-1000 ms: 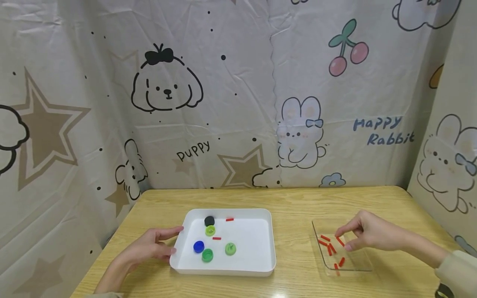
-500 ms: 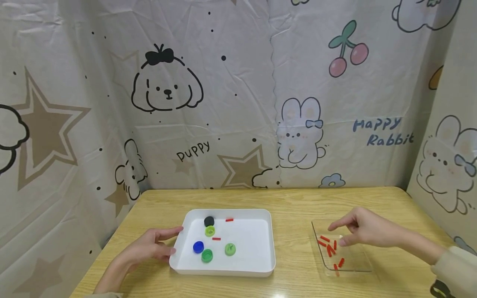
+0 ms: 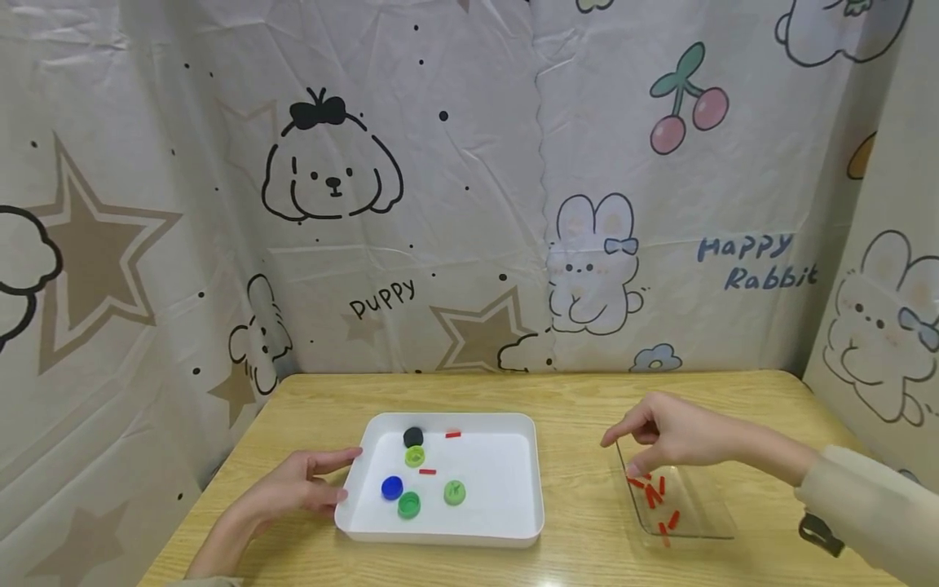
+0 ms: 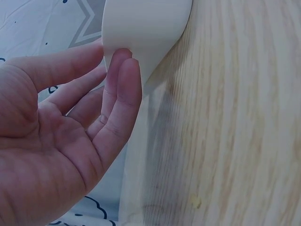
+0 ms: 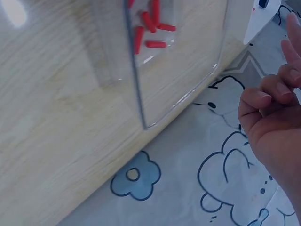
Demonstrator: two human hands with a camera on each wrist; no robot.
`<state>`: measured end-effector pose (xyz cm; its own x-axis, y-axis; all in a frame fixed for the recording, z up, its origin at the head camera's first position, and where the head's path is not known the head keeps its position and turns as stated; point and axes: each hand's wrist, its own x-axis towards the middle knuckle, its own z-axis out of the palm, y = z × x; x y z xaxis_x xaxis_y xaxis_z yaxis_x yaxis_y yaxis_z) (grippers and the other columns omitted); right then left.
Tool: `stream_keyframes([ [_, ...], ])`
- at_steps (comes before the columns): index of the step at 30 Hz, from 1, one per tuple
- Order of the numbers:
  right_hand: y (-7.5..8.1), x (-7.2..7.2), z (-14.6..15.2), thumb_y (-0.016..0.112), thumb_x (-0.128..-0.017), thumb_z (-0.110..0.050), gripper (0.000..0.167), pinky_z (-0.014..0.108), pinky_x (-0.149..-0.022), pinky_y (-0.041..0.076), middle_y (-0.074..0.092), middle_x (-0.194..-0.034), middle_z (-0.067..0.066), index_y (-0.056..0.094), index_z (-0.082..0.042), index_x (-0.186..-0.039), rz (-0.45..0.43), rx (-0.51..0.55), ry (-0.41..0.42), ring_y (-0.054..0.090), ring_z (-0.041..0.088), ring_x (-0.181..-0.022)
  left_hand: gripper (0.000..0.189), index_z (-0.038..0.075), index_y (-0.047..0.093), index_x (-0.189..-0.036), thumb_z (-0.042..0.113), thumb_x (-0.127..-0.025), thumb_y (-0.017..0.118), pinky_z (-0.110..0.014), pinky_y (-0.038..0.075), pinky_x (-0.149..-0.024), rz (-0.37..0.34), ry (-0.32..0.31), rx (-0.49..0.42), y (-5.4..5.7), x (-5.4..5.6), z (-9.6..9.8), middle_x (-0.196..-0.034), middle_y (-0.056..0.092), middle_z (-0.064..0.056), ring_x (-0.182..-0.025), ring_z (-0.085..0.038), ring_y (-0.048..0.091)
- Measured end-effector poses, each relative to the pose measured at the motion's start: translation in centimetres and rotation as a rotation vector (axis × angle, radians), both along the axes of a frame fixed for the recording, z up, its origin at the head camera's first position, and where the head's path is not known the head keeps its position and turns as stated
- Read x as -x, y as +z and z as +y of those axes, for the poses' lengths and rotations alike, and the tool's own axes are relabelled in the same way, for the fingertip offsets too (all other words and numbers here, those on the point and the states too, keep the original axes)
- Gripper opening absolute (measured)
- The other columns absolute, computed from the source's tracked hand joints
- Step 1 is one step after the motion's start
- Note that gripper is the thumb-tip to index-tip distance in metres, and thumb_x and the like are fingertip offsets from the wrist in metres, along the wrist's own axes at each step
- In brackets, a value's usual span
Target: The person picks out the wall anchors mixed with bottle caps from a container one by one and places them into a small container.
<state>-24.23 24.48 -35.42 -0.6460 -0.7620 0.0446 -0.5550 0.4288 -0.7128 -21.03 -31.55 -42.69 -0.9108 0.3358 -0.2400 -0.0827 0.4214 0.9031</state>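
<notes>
My left hand [image 3: 282, 489] touches the left edge of a white tray [image 3: 506, 534]; in the left wrist view its fingertips [image 4: 128, 80] lie against the tray's outer wall. Inside are bottle caps: a black cap [image 3: 414, 438], a yellow-green cap [image 3: 415, 456], a blue cap [image 3: 392, 487], a green cap [image 3: 409, 505] and a light green cap [image 3: 455, 492]. Two short red sticks lie there too. Over the left wall of a clear box [image 3: 700, 536] hovers my right hand [image 3: 682, 432], thumb and index finger apart, with nothing visible between them. Several red sticks [image 5: 155, 44] lie in the box.
Both containers stand on a wood-grain table [image 3: 579, 408], with a gap between them. A printed cloth [image 3: 469, 204] hangs behind the table and along its sides. The box's upright clear walls [image 5: 136, 84] show in the right wrist view.
My right hand released a red stick inside the clear box, its thumb and finger parting. It then moved left to the box's left wall. The left hand and tray stay put.
</notes>
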Motion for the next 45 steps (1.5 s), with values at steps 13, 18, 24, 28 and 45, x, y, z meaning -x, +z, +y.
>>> stream_keyframes([
  [13,0.4,2.0,-6.6,0.088,-0.085,-0.012,0.035,0.022,-0.063,0.038,0.024,-0.059,-0.011,0.081,-0.009,-0.118,-0.011,-0.058,0.061,0.022,0.005,-0.056,0.071,-0.001,0.049,-0.155,0.008,-0.091,0.08,-0.044,0.062,-0.087,-0.004,0.002,-0.006,-0.1,0.0,0.1,-0.161,0.032,-0.035,-0.111,-0.028,0.069],
  [18,0.1,3.0,-9.8,0.089,-0.084,-0.01,0.034,0.022,-0.059,0.03,0.025,-0.059,-0.009,0.082,-0.014,-0.116,-0.007,-0.094,0.095,0.024,0.007,-0.057,0.072,-0.002,0.048,-0.155,0.008,-0.091,0.08,-0.044,0.062,-0.087,-0.008,0.003,-0.012,-0.1,0.1,0.1,-0.161,0.032,-0.035,-0.11,-0.028,0.07],
  [24,0.1,4.0,-13.7,0.089,-0.085,-0.007,0.033,0.022,-0.06,0.03,0.029,-0.06,-0.009,0.082,-0.016,-0.116,0.005,-0.159,0.162,0.027,0.007,-0.059,0.072,-0.003,0.047,-0.155,0.008,-0.092,0.079,-0.044,0.062,-0.087,-0.01,-0.009,-0.021,-0.1,0.0,0.1,-0.16,0.032,-0.036,-0.109,-0.028,0.07],
  [28,0.2,4.7,-16.1,0.087,-0.086,-0.004,0.032,0.022,-0.06,0.029,0.028,-0.059,-0.008,0.082,-0.014,-0.116,0.025,-0.184,0.224,0.026,0.006,-0.058,0.072,-0.004,0.047,-0.155,0.007,-0.092,0.079,-0.044,0.062,-0.086,-0.008,-0.008,-0.025,-0.1,0.0,0.0,-0.16,0.031,-0.036,-0.109,-0.028,0.07],
  [45,-2.1,6.6,-22.0,0.087,-0.085,0.0,0.03,0.022,-0.059,0.031,0.029,-0.057,-0.007,0.083,-0.008,-0.114,0.032,-0.239,0.255,0.03,0.008,-0.056,0.072,-0.002,0.048,-0.155,0.009,-0.092,0.079,-0.044,0.062,-0.087,-0.002,0.01,0.01,0.2,-0.1,0.1,-0.161,0.033,-0.034,-0.11,-0.028,0.067],
])
